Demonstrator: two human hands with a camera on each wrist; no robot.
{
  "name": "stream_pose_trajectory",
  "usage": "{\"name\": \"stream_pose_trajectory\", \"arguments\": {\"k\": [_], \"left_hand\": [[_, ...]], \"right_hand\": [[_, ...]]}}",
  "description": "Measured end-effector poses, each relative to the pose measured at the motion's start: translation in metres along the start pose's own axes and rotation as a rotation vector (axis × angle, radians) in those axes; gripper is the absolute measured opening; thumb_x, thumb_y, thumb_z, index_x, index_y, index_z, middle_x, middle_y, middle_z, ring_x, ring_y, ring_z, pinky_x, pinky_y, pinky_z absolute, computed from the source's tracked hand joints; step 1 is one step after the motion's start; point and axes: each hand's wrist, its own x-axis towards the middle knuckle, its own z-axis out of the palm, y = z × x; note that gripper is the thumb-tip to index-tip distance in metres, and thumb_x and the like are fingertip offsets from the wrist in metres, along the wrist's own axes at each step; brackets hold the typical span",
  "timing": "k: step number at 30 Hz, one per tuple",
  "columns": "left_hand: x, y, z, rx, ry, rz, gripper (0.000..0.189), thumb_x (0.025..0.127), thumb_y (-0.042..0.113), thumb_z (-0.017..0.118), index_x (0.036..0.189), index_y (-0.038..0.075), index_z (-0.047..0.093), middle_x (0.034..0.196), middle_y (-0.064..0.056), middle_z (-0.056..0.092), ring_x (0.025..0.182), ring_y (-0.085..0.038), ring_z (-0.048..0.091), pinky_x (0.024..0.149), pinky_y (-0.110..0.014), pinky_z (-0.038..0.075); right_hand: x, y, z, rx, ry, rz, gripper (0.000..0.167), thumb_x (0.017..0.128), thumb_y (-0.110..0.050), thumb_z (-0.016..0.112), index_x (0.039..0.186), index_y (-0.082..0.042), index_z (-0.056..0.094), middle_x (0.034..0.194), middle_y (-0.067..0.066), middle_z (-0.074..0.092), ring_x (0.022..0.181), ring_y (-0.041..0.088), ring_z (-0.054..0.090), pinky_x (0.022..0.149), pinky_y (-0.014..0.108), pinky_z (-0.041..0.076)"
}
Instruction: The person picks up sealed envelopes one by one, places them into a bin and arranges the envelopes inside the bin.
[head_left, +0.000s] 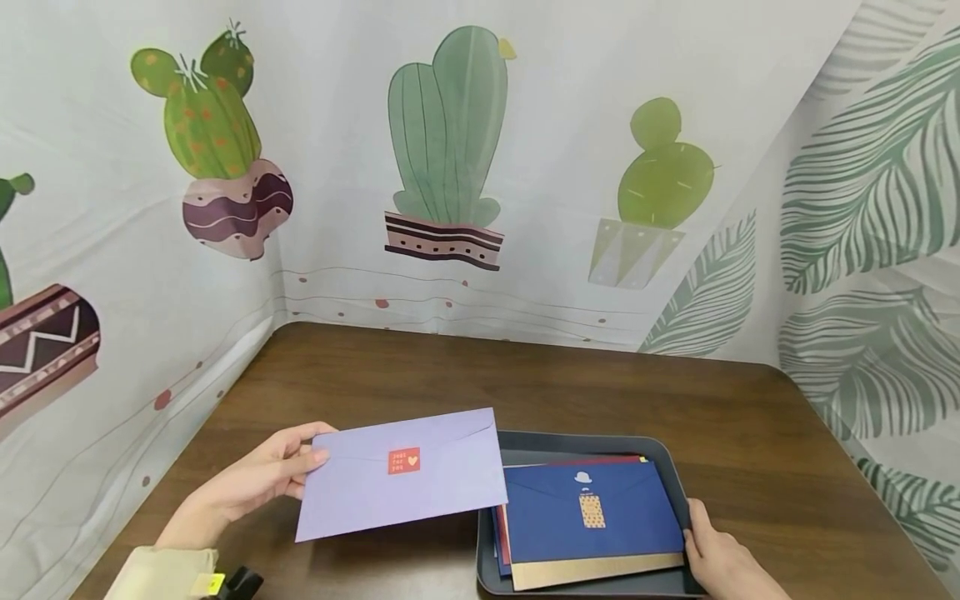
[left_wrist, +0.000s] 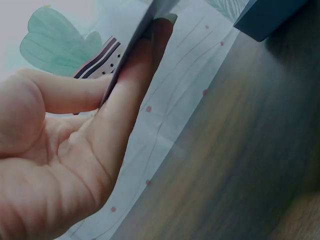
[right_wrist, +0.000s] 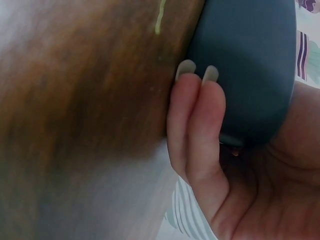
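My left hand point(head_left: 258, 477) pinches a lilac envelope point(head_left: 360, 492) by its left edge, thumb on the upper face and fingers beneath. A red sticker point(head_left: 403, 461) with a heart sits at the envelope's middle, and its right end overlaps a dark grey tray point(head_left: 585, 442) in the head view. Seen from the left wrist, the envelope appears edge-on between thumb and fingers. My right hand point(head_left: 723, 546) grips the tray's right rim, with fingertips curled under the tray wall point(right_wrist: 250, 55) in the right wrist view. Inside the tray lies a dark blue envelope point(head_left: 555, 521) on top of several others, including a gold one point(head_left: 592, 572).
The tray stands at the front right of a brown wooden table point(head_left: 420, 367). Behind and along both sides hangs a white curtain point(head_left: 555, 183) printed with cacti and leaves. A yellow-tagged black strap piece point(head_left: 242, 583) is at the left cuff.
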Motion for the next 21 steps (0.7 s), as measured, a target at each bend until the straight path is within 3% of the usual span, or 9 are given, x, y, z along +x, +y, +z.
{"name": "stream_pose_trajectory", "arguments": {"k": [8, 21], "left_hand": [[0.016, -0.002, 0.011, -0.031, -0.040, 0.003, 0.027, 0.103, -0.002, 0.034, 0.127, 0.003, 0.046, 0.110, -0.010, 0.071, 0.090, -0.019, 0.071, 0.074, -0.037, 0.060], [0.045, -0.004, 0.028, -0.040, -0.036, -0.028, 0.027, 0.101, 0.002, 0.044, 0.126, 0.008, 0.051, 0.106, -0.007, 0.073, 0.088, -0.015, 0.071, 0.074, -0.035, 0.060]], "right_hand": [[0.000, 0.002, 0.001, -0.002, 0.005, -0.003, 0.035, 0.096, -0.005, 0.047, 0.125, -0.002, 0.028, 0.087, 0.019, 0.068, 0.073, 0.027, 0.066, 0.060, 0.042, 0.049], [0.000, 0.002, 0.001, -0.003, 0.007, -0.007, 0.035, 0.096, -0.005, 0.047, 0.125, -0.002, 0.028, 0.087, 0.019, 0.068, 0.073, 0.027, 0.066, 0.060, 0.042, 0.048]]}}
